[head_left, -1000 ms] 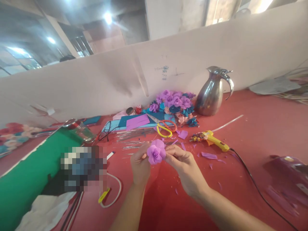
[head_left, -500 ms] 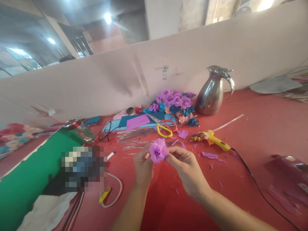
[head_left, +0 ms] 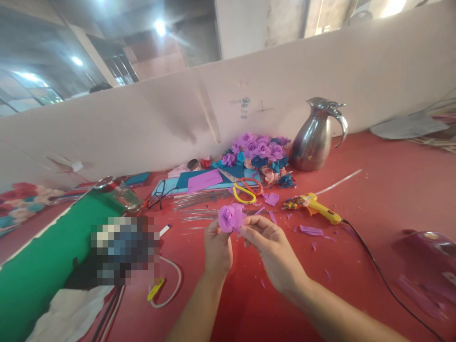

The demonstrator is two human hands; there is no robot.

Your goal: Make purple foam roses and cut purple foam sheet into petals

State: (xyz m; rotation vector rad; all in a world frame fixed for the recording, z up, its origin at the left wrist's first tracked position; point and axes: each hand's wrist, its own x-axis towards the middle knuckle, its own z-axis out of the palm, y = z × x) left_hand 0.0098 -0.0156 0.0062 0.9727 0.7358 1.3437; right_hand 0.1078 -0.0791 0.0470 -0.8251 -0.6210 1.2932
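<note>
A small purple foam rose (head_left: pixel 230 217) is held up over the red table (head_left: pixel 384 199) between both hands. My left hand (head_left: pixel 217 249) pinches it from below and behind. My right hand (head_left: pixel 270 249) pinches its right edge with thumb and forefinger. Beyond the hands lie thin metal wires (head_left: pixel 199 202) and yellow-and-orange scissors (head_left: pixel 244 188). A yellow glue gun (head_left: pixel 313 205) lies to the right, its black cord (head_left: pixel 377 275) running toward me.
A pile of finished purple, teal and pink foam flowers (head_left: pixel 258 154) sits by the white partition, beside a steel jug (head_left: pixel 315 137). Foam sheets (head_left: pixel 204 179), purple scraps (head_left: pixel 308 230), a green roll (head_left: pixel 46 251) at left and a purple object (head_left: pixel 431 249) at right lie around.
Both hands have shifted slightly up and away with the rose, and the rose has turned a little between the fingers. Nothing else has moved.
</note>
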